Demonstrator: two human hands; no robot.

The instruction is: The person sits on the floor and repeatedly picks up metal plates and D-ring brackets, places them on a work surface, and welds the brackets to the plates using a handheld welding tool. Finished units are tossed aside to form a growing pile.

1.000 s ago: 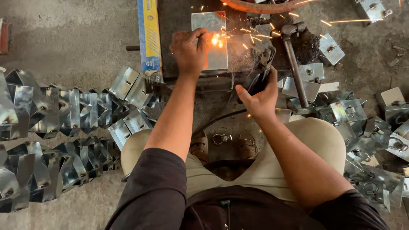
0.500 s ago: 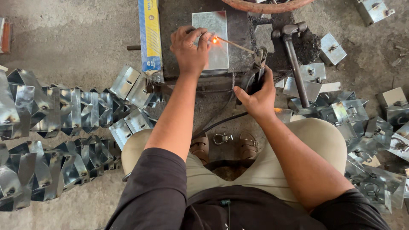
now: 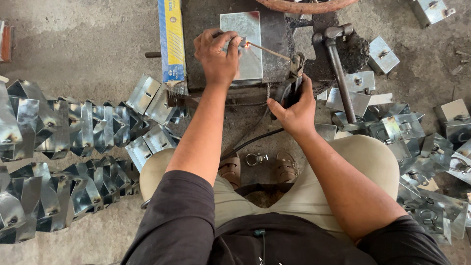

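The left hand presses down on the galvanised sheet box, far centre on the dark metal block. The right hand grips the electrode holder, its rod tip glowing at the box. Best to hold the box flat and the tip steady. Finished boxes lie stacked at left; I cannot see anything inside them

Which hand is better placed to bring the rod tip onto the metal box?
Right. The right hand grips the holder carrying the rod; the left hand is pressing on the box.
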